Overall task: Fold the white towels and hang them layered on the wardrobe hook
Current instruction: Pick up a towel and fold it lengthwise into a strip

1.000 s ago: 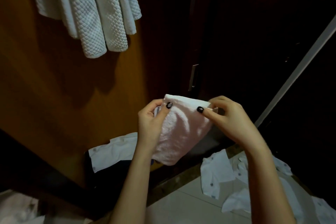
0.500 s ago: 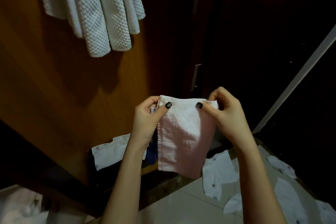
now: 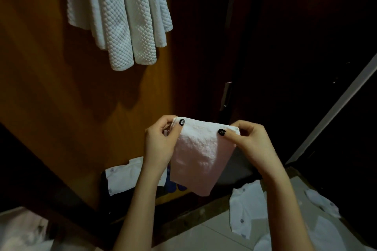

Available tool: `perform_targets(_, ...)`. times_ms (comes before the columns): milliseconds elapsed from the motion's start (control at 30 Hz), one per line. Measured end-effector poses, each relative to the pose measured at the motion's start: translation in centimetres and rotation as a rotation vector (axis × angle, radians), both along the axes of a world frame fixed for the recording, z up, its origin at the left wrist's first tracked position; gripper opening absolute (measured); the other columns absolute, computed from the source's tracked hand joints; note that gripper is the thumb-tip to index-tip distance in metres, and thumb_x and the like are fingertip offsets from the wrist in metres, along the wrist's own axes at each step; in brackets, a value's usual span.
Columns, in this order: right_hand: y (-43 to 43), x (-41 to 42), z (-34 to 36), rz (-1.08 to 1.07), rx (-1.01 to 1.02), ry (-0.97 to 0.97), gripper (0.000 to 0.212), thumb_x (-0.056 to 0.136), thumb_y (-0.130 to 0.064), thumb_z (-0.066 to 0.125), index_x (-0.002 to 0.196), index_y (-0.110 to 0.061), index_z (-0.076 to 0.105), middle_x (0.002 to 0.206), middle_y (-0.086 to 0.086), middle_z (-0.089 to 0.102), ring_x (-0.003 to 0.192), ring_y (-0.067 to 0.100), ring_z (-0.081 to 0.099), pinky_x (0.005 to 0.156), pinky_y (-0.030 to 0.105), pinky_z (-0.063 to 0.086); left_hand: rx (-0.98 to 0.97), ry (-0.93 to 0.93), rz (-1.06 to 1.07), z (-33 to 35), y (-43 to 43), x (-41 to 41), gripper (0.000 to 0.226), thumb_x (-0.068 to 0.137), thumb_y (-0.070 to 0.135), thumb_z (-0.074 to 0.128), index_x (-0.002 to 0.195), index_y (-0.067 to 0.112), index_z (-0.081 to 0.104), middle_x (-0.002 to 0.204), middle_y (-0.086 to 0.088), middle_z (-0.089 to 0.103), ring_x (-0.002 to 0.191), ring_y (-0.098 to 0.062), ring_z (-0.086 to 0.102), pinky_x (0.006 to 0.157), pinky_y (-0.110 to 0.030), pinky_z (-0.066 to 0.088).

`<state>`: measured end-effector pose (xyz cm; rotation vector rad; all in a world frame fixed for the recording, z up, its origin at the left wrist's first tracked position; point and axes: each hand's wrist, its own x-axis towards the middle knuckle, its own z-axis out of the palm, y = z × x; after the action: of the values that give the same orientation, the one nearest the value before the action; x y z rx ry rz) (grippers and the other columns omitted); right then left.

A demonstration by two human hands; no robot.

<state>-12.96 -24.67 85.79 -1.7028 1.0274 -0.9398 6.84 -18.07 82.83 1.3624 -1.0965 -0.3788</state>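
A small folded white towel (image 3: 197, 155) hangs in front of me, pinkish in the dim light. My left hand (image 3: 161, 142) pinches its upper left corner, thumb on the front. My right hand (image 3: 248, 138) pinches the upper right corner the same way. The towel's lower end hangs free and tapers to the right. Up on the brown wardrobe door (image 3: 51, 98), several white waffle-textured towels (image 3: 120, 16) hang together in layers; the hook itself is out of view above.
White garments with dark buttons lie on the pale tiled floor (image 3: 204, 236) at lower right (image 3: 246, 204) and by the wardrobe base (image 3: 122, 177). A dark doorway with a metal latch (image 3: 226, 93) is to the right. A pale slanted rail (image 3: 334, 112) crosses the right side.
The held towel has dropped slightly and its lower part has swung in, so it hangs narrower at the bottom. The view has tilted, bringing the hung towels lower and further right.
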Motion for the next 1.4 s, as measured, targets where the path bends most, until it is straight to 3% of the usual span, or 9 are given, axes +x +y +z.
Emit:
perform_targets(133, 1.4, 2.3, -0.7, -0.279, -0.214, 0.098, 0.017, 0.086, -0.015, 0.07, 0.078, -0.029, 0.065, 0.068, -0.013, 0.064, 0.067, -0.003, 0.06, 0.053, 0.014, 0.044, 0.025, -0.163, 0.176, -0.4, -0.3, -1.1, 0.009, 0.088, 0.013, 0.071, 0.082, 0.019, 0.068, 0.064, 0.007, 0.057, 0.056, -0.006, 0.049, 0.05, -0.015, 0.035)
perform_targets(233, 2.2, 2.7, -0.5, -0.159, -0.158, 0.022, 0.029, 0.088, -0.013, 0.067, 0.102, -0.038, 0.07, 0.084, -0.022, 0.068, 0.082, -0.008, 0.063, 0.061, 0.009, 0.048, 0.029, -0.206, 0.247, -0.6, -0.3, -2.0, 0.009, 0.087, 0.008, 0.071, 0.083, 0.016, 0.068, 0.068, 0.008, 0.061, 0.06, -0.009, 0.057, 0.052, -0.015, 0.041)
perform_targets(400, 2.3, 2.2, 1.6, 0.099, -0.003, -0.075, 0.027, 0.085, -0.003, 0.072, 0.095, -0.028, 0.075, 0.088, -0.011, 0.075, 0.083, 0.003, 0.071, 0.067, 0.013, 0.052, 0.002, 0.11, 0.064, 0.3, -0.1, -1.7, 0.023, 0.086, 0.005, 0.07, 0.086, 0.028, 0.071, 0.076, 0.013, 0.07, 0.066, 0.0, 0.063, 0.058, -0.015, 0.049)
perform_targets(567, 3.0, 2.3, 2.7, 0.258, 0.037, -0.036, 0.033, 0.085, 0.007, 0.068, 0.102, -0.021, 0.072, 0.088, 0.001, 0.075, 0.083, 0.012, 0.073, 0.074, 0.018, 0.056, -0.061, 0.162, -0.048, 1.4, 0.3, -1.0, 0.026, 0.086, 0.002, 0.07, 0.093, 0.027, 0.071, 0.088, 0.016, 0.072, 0.082, -0.001, 0.067, 0.067, -0.014, 0.05)
perform_targets(700, 3.0, 3.3, 2.7, 0.113, -0.208, 0.059, 0.021, 0.086, -0.005, 0.071, 0.09, -0.025, 0.073, 0.082, -0.011, 0.07, 0.08, -0.001, 0.066, 0.07, 0.015, 0.052, -0.104, 0.194, -0.133, 1.9, 0.4, -0.7, 0.026, 0.085, 0.001, 0.069, 0.091, 0.026, 0.071, 0.089, 0.014, 0.073, 0.086, -0.002, 0.069, 0.07, -0.014, 0.052)
perform_targets(900, 1.9, 3.6, 2.9, 0.09, -0.36, 0.253, 0.014, 0.084, -0.022, 0.075, 0.082, -0.033, 0.066, 0.112, -0.023, 0.047, 0.11, -0.011, 0.044, 0.086, 0.004, 0.037, -0.106, 0.239, -0.256, 2.3, 0.5, -0.1, 0.017, 0.086, 0.011, 0.067, 0.095, 0.024, 0.074, 0.092, 0.008, 0.075, 0.086, -0.005, 0.07, 0.067, -0.013, 0.051)
perform_targets(1067, 2.0, 4.3, 2.7, 0.05, -0.383, 0.157, 0.012, 0.084, -0.018, 0.076, 0.08, -0.025, 0.068, 0.091, -0.014, 0.063, 0.092, -0.008, 0.058, 0.073, 0.005, 0.044, -0.096, 0.221, -0.354, 2.1, 0.4, 0.3, 0.018, 0.09, 0.016, 0.062, 0.102, 0.023, 0.075, 0.101, 0.004, 0.075, 0.098, -0.011, 0.07, 0.076, -0.016, 0.053)
perform_targets(1200, 2.1, 4.9, 2.5, 0.016, -0.394, 0.142, 0.01, 0.083, -0.02, 0.077, 0.08, -0.015, 0.07, 0.084, -0.008, 0.064, 0.082, 0.003, 0.061, 0.067, 0.014, 0.047, -0.104, 0.255, -0.41, 2.1, 0.6, 0.7, 0.018, 0.085, 0.019, 0.069, 0.099, 0.027, 0.076, 0.094, 0.004, 0.075, 0.079, -0.004, 0.068, 0.068, -0.014, 0.051)
perform_targets(1400, 1.7, 4.2, 3.4, 0.216, -0.375, 0.296, 0.015, 0.084, -0.036, 0.074, 0.086, -0.024, 0.065, 0.089, -0.008, 0.057, 0.079, 0.005, 0.055, 0.066, 0.016, 0.044, -0.117, 0.243, -0.331, 1.6, 0.6, 1.4, 0.022, 0.083, 0.016, 0.068, 0.091, 0.036, 0.075, 0.093, 0.007, 0.074, 0.089, -0.008, 0.07, 0.072, -0.016, 0.053)
